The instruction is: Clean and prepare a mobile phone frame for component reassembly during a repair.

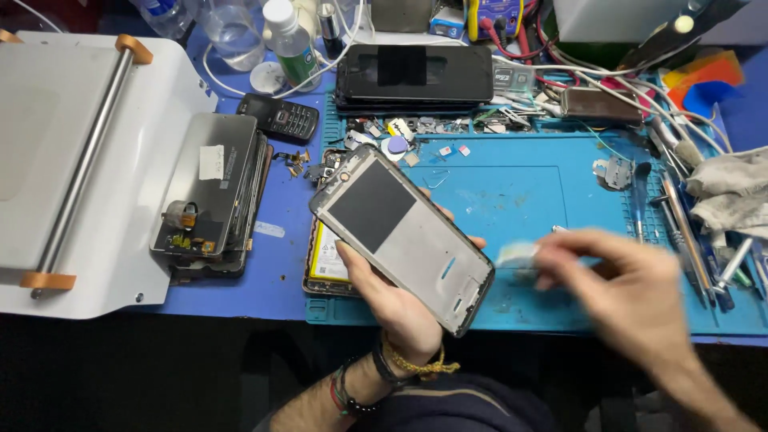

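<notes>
Your left hand (400,308) is holding a phone frame (402,236) tilted above the blue mat (512,192) on the tabletop (280,264) — its grip is wrapping the frame's lower end. Your right hand (632,292) is blurring just beside it, fingers pinching a small pale scrap (516,254). An opened phone with a yellow battery (328,262) is lying underneath.

The phone frame (402,238) is seen as silver-grey with a black rectangle on it, edged in black. A yellow battery (326,258) is tucked under it. The work mat (520,200) is bright blue, smudged white in spots. The little keypad phone (282,118) is black. The big machine (88,160) is done in white with orange caps.
</notes>
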